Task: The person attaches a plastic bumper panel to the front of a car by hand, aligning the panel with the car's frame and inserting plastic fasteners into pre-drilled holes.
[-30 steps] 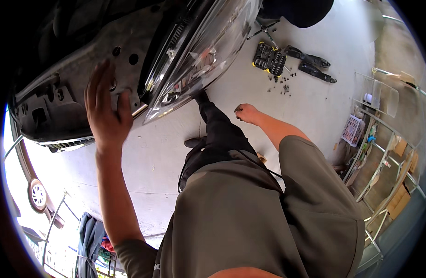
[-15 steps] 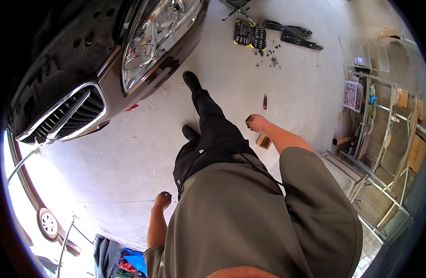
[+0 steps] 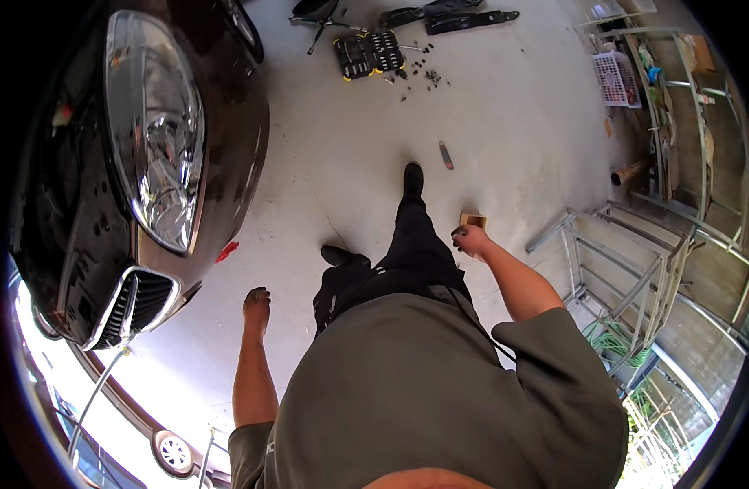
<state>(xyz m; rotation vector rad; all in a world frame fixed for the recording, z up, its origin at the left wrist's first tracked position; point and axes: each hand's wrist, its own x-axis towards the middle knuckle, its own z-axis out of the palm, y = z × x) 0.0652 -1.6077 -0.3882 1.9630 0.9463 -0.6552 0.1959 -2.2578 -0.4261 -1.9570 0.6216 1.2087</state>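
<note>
My left hand (image 3: 258,311) hangs beside my body, fingers curled in, with nothing visible in it. It is nearest to the front of a dark brown car (image 3: 232,155), apart from it. My right hand (image 3: 472,242), also loosely closed with no object showing, hangs on the other side, above the floor. In the picture it overlaps the near edge of a small open cardboard box (image 3: 474,220). The car's large headlight (image 3: 158,138) and chrome-rimmed grille (image 3: 134,306) face the open floor. Both hands have dark smudges on the fingers.
An open black socket set (image 3: 368,55) lies ahead, with small dark parts (image 3: 432,78) scattered beside it and long black pieces (image 3: 472,22) beyond. A slim red-and-black tool (image 3: 446,155) lies on the floor. Metal frames (image 3: 615,244), a green hose (image 3: 615,342) and a white basket (image 3: 617,80) line the right.
My feet have stepped, and the view has turned and moved forward. The headlight and toolkit appear further left. My left hand has swung forward; my right hand now appears against the box.
</note>
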